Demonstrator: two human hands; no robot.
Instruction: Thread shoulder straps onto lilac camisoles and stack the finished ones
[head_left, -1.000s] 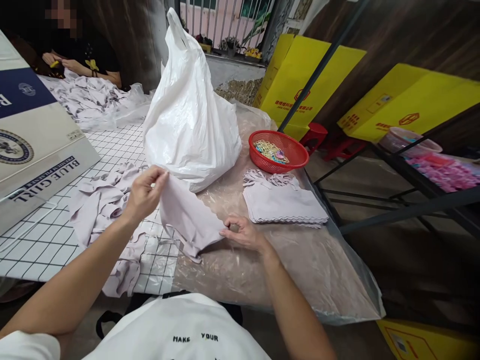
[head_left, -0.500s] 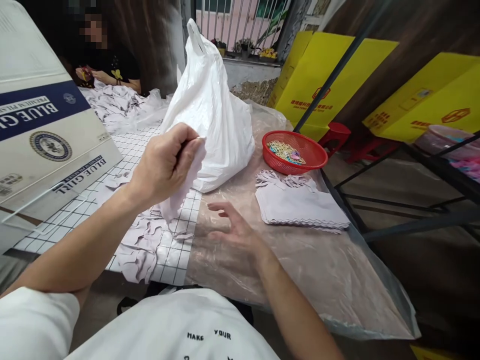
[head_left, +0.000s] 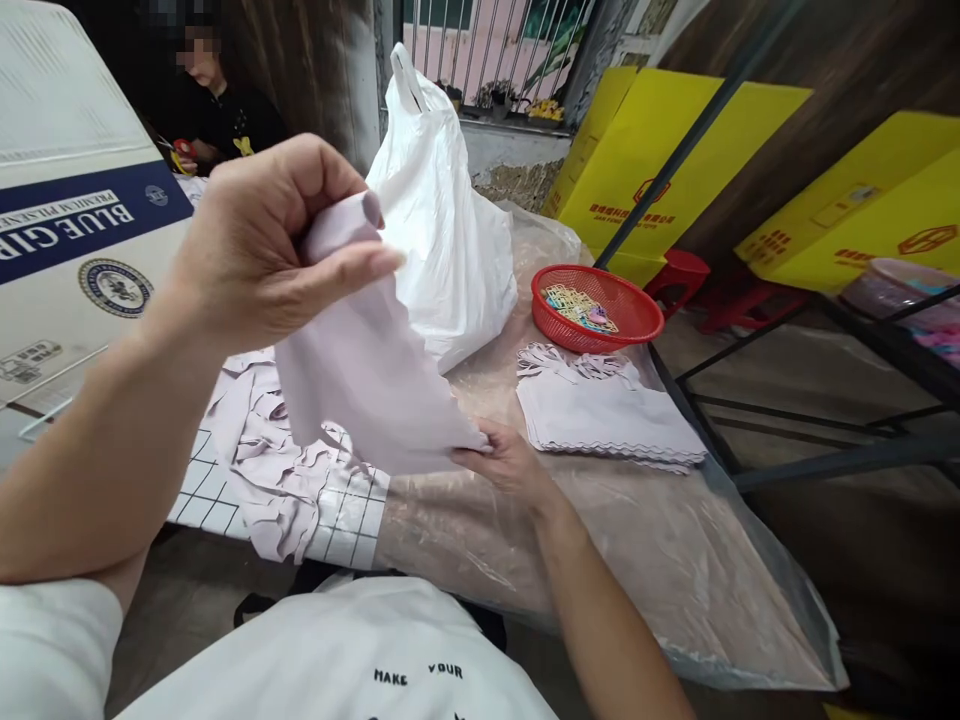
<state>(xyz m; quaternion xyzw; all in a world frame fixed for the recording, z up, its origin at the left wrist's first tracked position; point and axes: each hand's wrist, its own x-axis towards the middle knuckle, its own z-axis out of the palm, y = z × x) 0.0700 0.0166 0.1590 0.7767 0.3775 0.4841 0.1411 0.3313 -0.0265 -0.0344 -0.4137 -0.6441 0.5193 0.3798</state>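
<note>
A pale lilac fabric piece (head_left: 367, 370) with a wavy edge hangs stretched between my two hands above the table. My left hand (head_left: 277, 240), raised close to the camera, pinches its upper end, which curls over between thumb and fingers. Lower and to the right, my right hand (head_left: 506, 460) grips the fabric's lower corner. Beneath my left arm lies a loose heap of the same pale cloth pieces (head_left: 277, 470). To the right of my right hand sits a neat stack of flat fabric pieces (head_left: 611, 415) with scalloped edges, thin strips (head_left: 577, 362) lying at its back.
A white plastic bag (head_left: 446, 230) stands behind the fabric. The red basket (head_left: 637, 315) holds small colourful pieces. A large carton (head_left: 75, 240) stands at left; yellow boxes (head_left: 667, 130) and a dark metal frame (head_left: 825, 460) are at right. Another person (head_left: 225, 110) sits at the far left.
My left hand has risen and come nearer the camera, lifting the fabric. My right hand, open before, has closed on the fabric's lower corner. The other person's hands are now mostly hidden.
</note>
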